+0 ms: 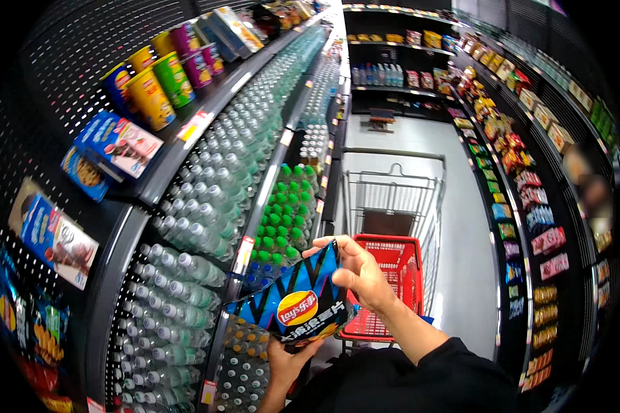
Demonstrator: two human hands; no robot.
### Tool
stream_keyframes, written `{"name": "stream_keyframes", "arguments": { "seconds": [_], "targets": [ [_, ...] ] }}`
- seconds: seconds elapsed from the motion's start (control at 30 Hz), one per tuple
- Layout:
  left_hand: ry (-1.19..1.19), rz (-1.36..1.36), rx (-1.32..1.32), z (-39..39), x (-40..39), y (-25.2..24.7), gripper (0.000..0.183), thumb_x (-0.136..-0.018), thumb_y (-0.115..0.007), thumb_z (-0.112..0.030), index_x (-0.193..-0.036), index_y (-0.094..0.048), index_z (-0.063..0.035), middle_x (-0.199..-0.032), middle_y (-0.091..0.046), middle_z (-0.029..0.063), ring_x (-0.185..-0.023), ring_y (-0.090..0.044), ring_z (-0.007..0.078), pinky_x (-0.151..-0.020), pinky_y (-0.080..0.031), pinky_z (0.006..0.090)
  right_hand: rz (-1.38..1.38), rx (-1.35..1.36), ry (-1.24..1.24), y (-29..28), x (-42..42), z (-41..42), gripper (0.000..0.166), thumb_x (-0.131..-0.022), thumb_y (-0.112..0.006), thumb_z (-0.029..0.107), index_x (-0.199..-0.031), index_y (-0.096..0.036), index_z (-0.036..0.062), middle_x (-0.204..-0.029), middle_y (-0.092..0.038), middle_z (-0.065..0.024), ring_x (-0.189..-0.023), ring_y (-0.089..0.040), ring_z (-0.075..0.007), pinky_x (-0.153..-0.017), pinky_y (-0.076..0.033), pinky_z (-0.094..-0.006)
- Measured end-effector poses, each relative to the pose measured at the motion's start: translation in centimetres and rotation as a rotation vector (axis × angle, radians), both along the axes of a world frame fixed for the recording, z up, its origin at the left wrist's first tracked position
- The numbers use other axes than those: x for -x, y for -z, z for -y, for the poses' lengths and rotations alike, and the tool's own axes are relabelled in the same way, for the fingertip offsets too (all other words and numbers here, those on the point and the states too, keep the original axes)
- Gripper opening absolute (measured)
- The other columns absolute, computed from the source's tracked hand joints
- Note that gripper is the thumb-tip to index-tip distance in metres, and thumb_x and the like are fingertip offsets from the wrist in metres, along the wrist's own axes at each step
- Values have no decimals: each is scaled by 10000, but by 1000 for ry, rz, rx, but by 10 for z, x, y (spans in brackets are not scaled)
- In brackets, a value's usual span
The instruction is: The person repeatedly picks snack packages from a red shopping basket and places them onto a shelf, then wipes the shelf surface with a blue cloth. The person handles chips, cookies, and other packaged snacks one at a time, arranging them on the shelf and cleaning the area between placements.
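Observation:
A blue and black bag of Lay's potato chips (294,299) is held between both hands, in front of shelves of bottles. My right hand (359,273) grips its upper right corner, thumb in front and fingers behind the edge. My left hand (292,361) supports the bag from below, its fingers partly hidden behind it. Just beyond my right hand, a red plastic shopping basket (417,279) sits at the near end of a metal shopping cart (392,196).
Plastic bottles (181,310) fill the left shelves, with chip canisters (150,98) and biscuit boxes (119,144) on top. Snack packets (501,139) line the right shelves. A small stool (381,121) stands at the aisle's far end. Part of a blurred person shows at far right.

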State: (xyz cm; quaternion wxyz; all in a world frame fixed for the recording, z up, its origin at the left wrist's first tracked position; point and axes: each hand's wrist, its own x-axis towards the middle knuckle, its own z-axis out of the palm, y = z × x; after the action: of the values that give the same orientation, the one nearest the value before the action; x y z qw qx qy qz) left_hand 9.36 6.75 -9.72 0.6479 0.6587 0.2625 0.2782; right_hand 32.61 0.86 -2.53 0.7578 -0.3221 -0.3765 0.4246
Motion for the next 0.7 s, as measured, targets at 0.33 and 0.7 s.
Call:
{"name": "stream_keyframes", "arguments": {
  "seconds": [0.33,0.7],
  "targets": [
    [-272,-2,-173,-8,56,-53,482,-772,-878,-34,-1184,-636,27,-1095,-728,111,-1012,-702,171,-915,-561,326,702,169,-131,10,27,-2,863,-668,-965,233,-1390,-547,15,-1236,-606,-101,-1140,-579,-205,-1000,-461,-345],
    [-506,63,-352,4,122,-166,809,-858,-810,-121,-1478,-313,30,-1386,-520,164,-1262,-553,221,-1081,-443,379,654,-182,-176,-80,85,-77,808,-680,-951,224,-1363,-578,7,-1197,-649,-79,-1087,-605,-181,-942,-477,-323]
  ]
}}
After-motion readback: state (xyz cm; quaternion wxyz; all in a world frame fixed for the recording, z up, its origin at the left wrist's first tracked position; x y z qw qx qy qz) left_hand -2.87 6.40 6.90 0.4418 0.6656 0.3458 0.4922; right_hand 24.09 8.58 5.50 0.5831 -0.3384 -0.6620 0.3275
